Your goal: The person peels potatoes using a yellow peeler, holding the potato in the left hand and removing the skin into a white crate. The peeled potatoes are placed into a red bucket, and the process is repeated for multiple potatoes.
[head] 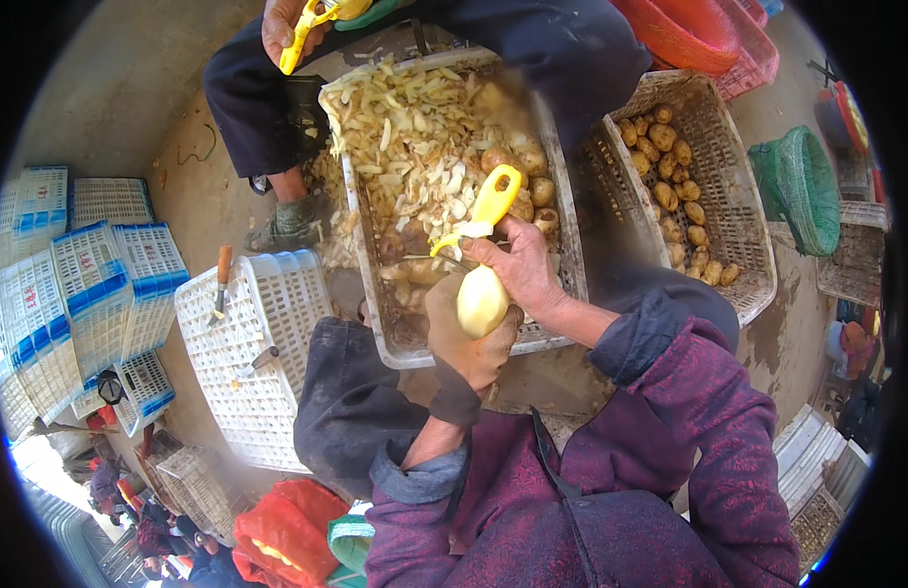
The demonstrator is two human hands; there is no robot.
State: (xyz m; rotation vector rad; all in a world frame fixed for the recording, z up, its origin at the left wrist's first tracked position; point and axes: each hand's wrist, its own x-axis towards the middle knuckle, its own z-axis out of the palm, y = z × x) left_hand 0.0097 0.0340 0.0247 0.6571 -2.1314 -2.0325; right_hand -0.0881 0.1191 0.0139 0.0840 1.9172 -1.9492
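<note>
My left hand [468,338], in a brown glove, grips a peeled pale potato [483,301] above the near end of a plastic crate [357,250]. In my bare right hand [526,266] is a yellow-handled peeler [494,197], its blade end by the potato's far tip. Potato peelings [417,140] heap up in the crate beneath. Several unpeeled potatoes [542,192] lie along its right side. My fingers cover part of the peeler.
A co-worker's hand [283,28] opposite holds another yellow peeler [299,40]. At right, a crate [748,184] holds unpeeled potatoes [678,176]. An upturned white crate [226,345] at left carries a wooden-handled knife [222,275] and another blade [265,358]. A red mesh sack [285,522] stands lower left.
</note>
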